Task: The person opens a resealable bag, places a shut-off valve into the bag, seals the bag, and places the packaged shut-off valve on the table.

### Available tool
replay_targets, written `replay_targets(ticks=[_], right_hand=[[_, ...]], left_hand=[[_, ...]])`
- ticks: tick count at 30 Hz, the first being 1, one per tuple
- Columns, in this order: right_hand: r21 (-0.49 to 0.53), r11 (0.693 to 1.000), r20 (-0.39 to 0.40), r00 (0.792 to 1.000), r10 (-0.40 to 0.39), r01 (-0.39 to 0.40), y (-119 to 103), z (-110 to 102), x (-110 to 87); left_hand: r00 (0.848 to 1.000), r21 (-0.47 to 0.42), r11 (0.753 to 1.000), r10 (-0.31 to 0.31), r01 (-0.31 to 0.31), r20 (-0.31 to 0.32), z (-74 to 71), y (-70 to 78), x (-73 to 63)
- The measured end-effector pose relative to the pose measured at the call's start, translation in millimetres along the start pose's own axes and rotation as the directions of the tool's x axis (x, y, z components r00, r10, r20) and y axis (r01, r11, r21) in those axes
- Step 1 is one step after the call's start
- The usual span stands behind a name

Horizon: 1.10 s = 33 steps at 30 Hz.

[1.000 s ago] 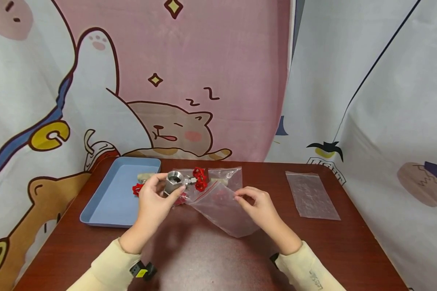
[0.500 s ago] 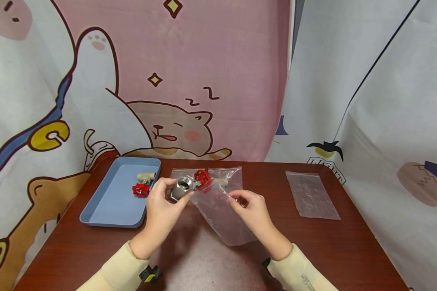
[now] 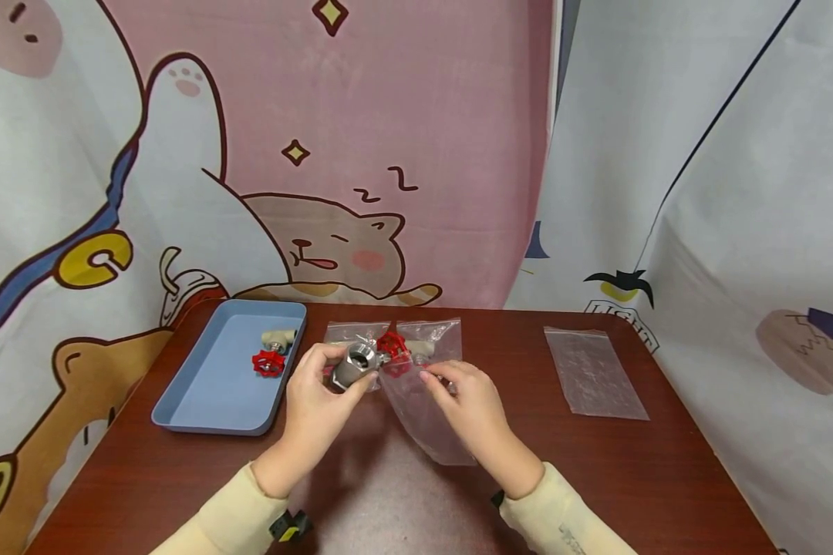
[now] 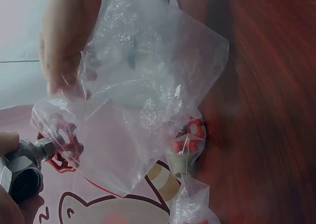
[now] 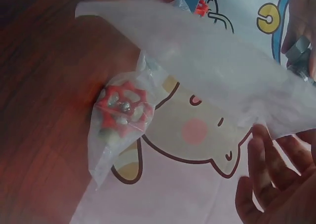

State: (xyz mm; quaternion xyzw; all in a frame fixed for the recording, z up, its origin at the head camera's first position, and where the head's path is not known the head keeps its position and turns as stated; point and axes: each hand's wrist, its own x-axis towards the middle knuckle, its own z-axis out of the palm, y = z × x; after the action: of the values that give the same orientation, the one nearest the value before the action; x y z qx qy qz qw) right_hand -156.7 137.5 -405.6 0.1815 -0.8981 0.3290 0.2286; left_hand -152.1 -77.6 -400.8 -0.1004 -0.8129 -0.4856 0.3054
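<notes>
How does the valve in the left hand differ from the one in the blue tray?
The held valve has a shiny silver body; the tray valve has a dull beige one.
The held valve is up in the left hand, its wheel at the mouth of a clear bag; the tray valve lies in the blue tray, untouched by either hand.
Both have red wheels.

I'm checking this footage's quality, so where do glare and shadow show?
Head view: pale sheen and soft shadow on the table; left wrist view: bright glints on the held bag; right wrist view: table dim, and the held bag hazy white.
</notes>
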Motion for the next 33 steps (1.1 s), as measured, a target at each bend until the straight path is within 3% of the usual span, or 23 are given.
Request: replay_targets(ticks=[4,12,17,22,33], right_hand=[[-0.077,0.996,-0.066,0.996,-0.06,0.055,-0.8,3.1,2.8],[0.07,0.993,-0.086,0.993,-0.085,0.091,-4.7,6.8,3.6],[0.001,0.992,-0.097,0.987,-0.124,0.125,-4.4,7.6,4.7],[-0.007,0.995,-0.107,0.989,-0.104,0.103,-3.6,7.7,5.3],[0.064,0.997,-0.079,0.996,-0.031,0.036,-4.9,7.8,5.8]], left_hand=[[1.0,-0.002,1.0,0.018,-0.018,0.008,1.2,-0.9,-2.0],[0.999,0.018,0.999,0.038,-0.039,0.027,1.2,-2.1,-2.2],[0.998,0.018,0.999,0.041,-0.042,0.042,0.3,-1.5,-2.5],[0.998,0.028,0.999,0.037,-0.038,0.051,-1.2,-2.6,-2.5],[0.995,0.003,0.998,-0.07,0.07,0.076,-7.0,2.3,-0.1]])
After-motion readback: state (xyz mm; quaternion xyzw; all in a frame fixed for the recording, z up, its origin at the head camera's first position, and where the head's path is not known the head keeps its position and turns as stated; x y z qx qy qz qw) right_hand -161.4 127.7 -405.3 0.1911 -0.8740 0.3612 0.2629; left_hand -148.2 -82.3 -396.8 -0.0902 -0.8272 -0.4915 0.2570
